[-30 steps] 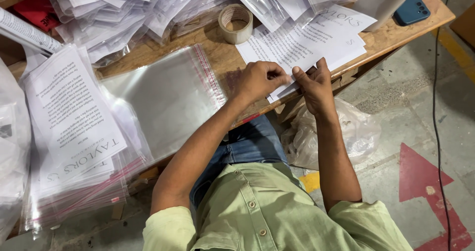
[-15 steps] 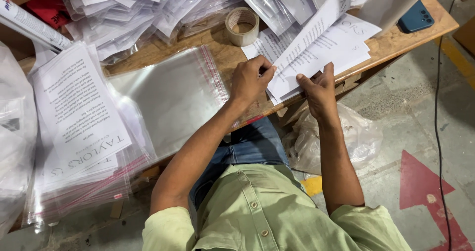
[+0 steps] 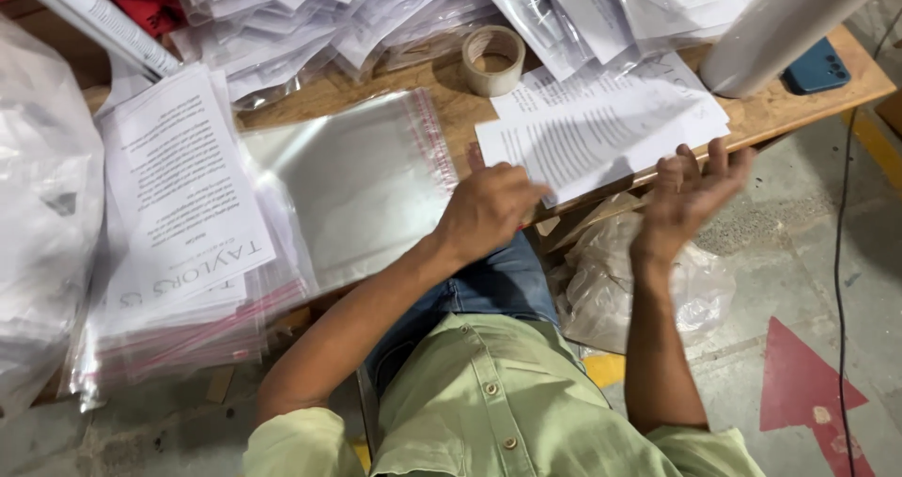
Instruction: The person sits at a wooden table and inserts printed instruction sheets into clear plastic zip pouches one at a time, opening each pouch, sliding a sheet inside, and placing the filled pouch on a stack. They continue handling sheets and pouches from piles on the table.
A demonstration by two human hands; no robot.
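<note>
right hand [image 3: 691,195] motion-blurred, white roll [image 3: 785,26] and left-side plastic bag [image 3: 42,223] cut off by edges

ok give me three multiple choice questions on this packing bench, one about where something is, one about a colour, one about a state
1. Where is the tape roll?
A. on the wooden bench above the printed sheets
B. on the floor
C. in the left hand

2. What colour is the phone at the bench's corner?
A. red
B. blue
C. white

3. How is the right hand?
A. gripping the tape
B. closed in a fist
C. open and lifted, holding nothing

Answers: 1 A, it lies flat on the wood just beyond the sheets. 2 B, its casing is blue. 3 C, its fingers are spread off the bench edge, while the left hand rests on the sheets.
</note>
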